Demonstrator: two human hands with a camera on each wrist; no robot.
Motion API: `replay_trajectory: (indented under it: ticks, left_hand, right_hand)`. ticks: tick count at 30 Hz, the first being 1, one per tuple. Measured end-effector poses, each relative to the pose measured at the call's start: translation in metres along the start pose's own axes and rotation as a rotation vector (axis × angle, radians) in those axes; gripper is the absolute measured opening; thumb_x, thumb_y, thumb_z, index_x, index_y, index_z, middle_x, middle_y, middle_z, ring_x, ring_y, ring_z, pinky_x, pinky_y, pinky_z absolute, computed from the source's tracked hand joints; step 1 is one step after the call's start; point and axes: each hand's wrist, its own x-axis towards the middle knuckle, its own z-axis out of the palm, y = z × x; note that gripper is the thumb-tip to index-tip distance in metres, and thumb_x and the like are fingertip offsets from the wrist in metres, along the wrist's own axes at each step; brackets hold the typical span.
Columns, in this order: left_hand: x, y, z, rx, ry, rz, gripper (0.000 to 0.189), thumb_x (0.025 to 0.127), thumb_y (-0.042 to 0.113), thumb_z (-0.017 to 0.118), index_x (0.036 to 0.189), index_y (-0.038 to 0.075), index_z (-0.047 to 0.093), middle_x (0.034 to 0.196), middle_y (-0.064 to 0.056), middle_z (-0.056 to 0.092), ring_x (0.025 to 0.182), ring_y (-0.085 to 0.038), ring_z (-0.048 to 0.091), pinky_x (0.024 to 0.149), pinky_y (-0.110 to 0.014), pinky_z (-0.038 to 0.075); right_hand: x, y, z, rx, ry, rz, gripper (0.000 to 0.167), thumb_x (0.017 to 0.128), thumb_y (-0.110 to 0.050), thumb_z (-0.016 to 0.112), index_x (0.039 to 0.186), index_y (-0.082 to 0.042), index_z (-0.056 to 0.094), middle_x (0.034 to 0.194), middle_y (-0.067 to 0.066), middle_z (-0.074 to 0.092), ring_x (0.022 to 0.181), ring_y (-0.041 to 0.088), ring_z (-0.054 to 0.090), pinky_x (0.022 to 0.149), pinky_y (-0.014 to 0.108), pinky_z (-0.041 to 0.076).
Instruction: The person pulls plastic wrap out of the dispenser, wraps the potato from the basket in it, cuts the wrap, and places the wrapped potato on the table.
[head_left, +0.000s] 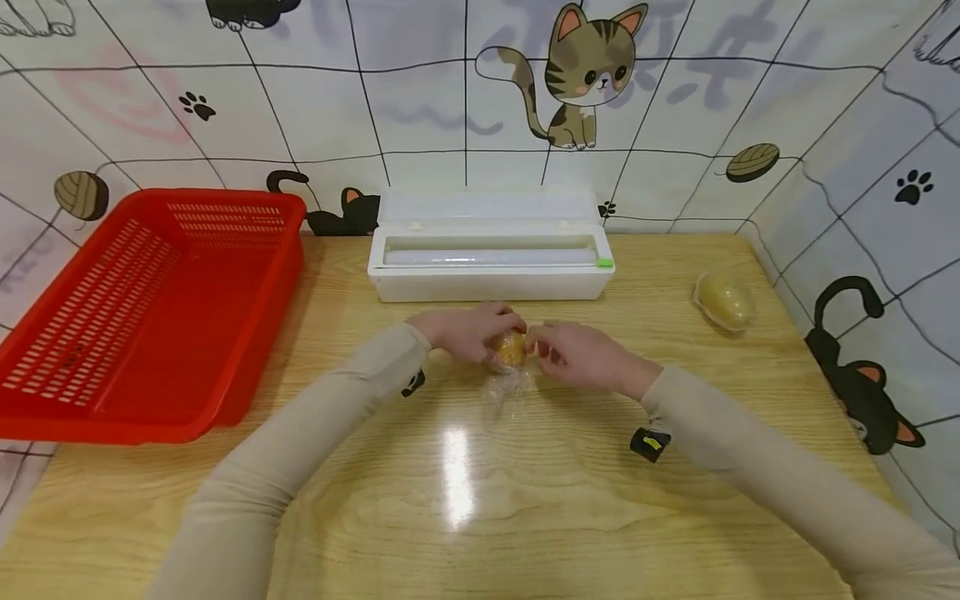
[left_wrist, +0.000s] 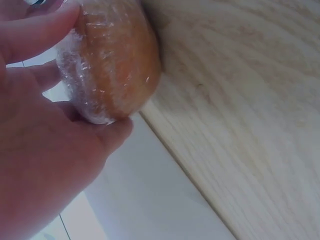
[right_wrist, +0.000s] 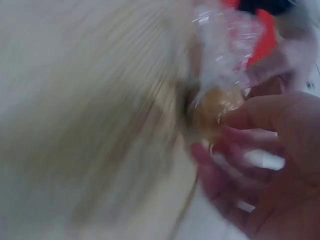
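Observation:
A rounded yellow-orange piece of produce [head_left: 511, 348], its exact kind unclear, is wrapped in clear cling film just above the table. My left hand [head_left: 474, 331] grips it from the left; in the left wrist view the thumb and fingers curl round its film-covered side. Loose cling film [head_left: 504, 392] trails from it toward me. At its right end, my right hand [head_left: 583, 353] has thumb and forefinger together, pinching at the film. The right wrist view is blurred, with the right fingers curled close against the wrapped produce [right_wrist: 212, 105].
Behind the hands stands a white cling film dispenser [head_left: 491, 285], lid raised, a roll inside. A red plastic basket [head_left: 161, 333] occupies the left. At the right of the wooden table [head_left: 540, 517] lies another wrapped yellow oval item [head_left: 724, 302]. Cat-patterned sheeting [head_left: 420, 108] borders the table.

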Motion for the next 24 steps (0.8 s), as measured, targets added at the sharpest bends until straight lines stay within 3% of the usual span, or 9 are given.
replay_trajectory:
  ticks: [3,6,8,12,15,18,20,24]
  left_hand:
    - [0.002,-0.003,-0.004,-0.015,-0.024,-0.015,0.056,0.094,0.018,0.061,0.142,0.001,0.039,0.139,-0.017,0.039,0.124,-0.027,0.037,0.103,-0.039,0.034]
    - [0.004,-0.005,-0.009,-0.028,-0.046,-0.015,0.054,0.095,0.018,0.058,0.142,0.000,0.040,0.139,-0.018,0.041,0.126,-0.028,0.038,0.104,-0.039,0.033]
    - [0.004,-0.006,-0.011,-0.032,-0.059,-0.019,0.054,0.094,0.019,0.057,0.142,0.000,0.040,0.140,-0.018,0.041,0.127,-0.028,0.038,0.105,-0.039,0.032]
    - [0.004,-0.006,-0.013,-0.026,-0.060,-0.035,0.056,0.092,0.020,0.058,0.143,0.002,0.040,0.139,-0.018,0.043,0.124,-0.028,0.042,0.103,-0.039,0.035]
    - [0.005,-0.006,-0.012,-0.023,-0.055,-0.072,0.058,0.094,0.022,0.057,0.145,0.003,0.037,0.138,-0.019,0.044,0.124,-0.028,0.043,0.102,-0.040,0.036]
    - [0.004,-0.008,-0.009,-0.018,-0.048,-0.108,0.059,0.097,0.025,0.054,0.147,0.003,0.033,0.141,-0.019,0.042,0.127,-0.030,0.040,0.104,-0.043,0.034]
    - [0.003,-0.007,-0.007,-0.030,-0.040,-0.123,0.059,0.098,0.025,0.053,0.148,0.003,0.031,0.142,-0.021,0.039,0.130,-0.032,0.038,0.106,-0.044,0.032]
    - [0.002,-0.005,-0.005,-0.053,-0.009,-0.114,0.059,0.098,0.022,0.054,0.148,0.001,0.031,0.143,-0.023,0.037,0.131,-0.034,0.034,0.108,-0.045,0.029]
  right_hand:
    - [-0.002,-0.002,0.001,-0.519,0.129,-0.275,0.035,0.084,0.002,0.068,0.115,-0.009,0.056,0.107,0.007,0.055,0.084,0.020,0.056,0.064,0.030,0.050]
    - [0.001,-0.001,0.006,-0.863,0.183,-0.496,0.045,0.083,-0.001,0.073,0.121,-0.014,0.054,0.121,0.005,0.054,0.105,0.021,0.053,0.079,0.032,0.047]
    - [0.003,0.001,0.009,-0.981,0.189,-0.589,0.041,0.084,-0.006,0.072,0.120,-0.015,0.054,0.123,0.003,0.055,0.109,0.020,0.052,0.082,0.032,0.044]
    - [0.006,0.006,0.014,-1.059,0.253,-0.699,0.027,0.085,-0.009,0.068,0.109,-0.012,0.056,0.107,0.004,0.058,0.097,0.018,0.054,0.080,0.029,0.044]
    - [0.006,0.013,0.019,-0.962,0.370,-0.705,0.021,0.083,-0.005,0.067,0.102,-0.007,0.060,0.095,0.006,0.059,0.085,0.018,0.057,0.076,0.027,0.049]
    - [0.004,0.016,0.027,-0.714,0.487,-0.589,0.020,0.078,0.000,0.073,0.095,-0.004,0.064,0.082,0.008,0.059,0.070,0.018,0.057,0.063,0.027,0.051]
    - [0.003,0.013,0.032,-0.465,0.517,-0.419,0.020,0.074,0.002,0.075,0.091,-0.003,0.066,0.076,0.006,0.060,0.062,0.015,0.055,0.056,0.026,0.050]
    - [0.003,0.001,0.040,-0.025,0.528,-0.002,0.013,0.073,0.004,0.071,0.082,-0.005,0.067,0.067,0.000,0.060,0.057,0.010,0.051,0.051,0.026,0.044]
